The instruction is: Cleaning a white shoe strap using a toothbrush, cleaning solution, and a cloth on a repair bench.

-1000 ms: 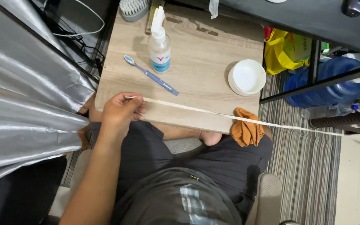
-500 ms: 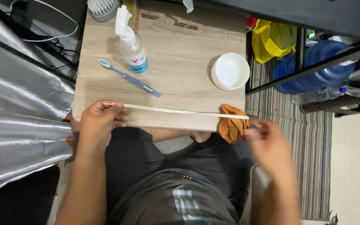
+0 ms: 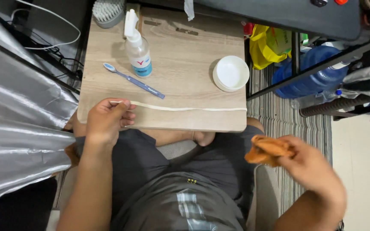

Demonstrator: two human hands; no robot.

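My left hand pinches the left end of a long cream-coloured strip that lies flat along the front of a small wooden table. The strip's right end rests free near the table's right edge. My right hand is off the table to the lower right, closed on a crumpled orange cloth held above my lap.
On the table stand a clear spray bottle, a blue toothbrush, a white bowl and a scrub brush. Silver fabric hangs at the left. A blue water jug and yellow bags sit at the right.
My right hand let go of the strip's right end, which now lies on the table, and picked up the orange cloth. The left hand kept its hold on the left end.
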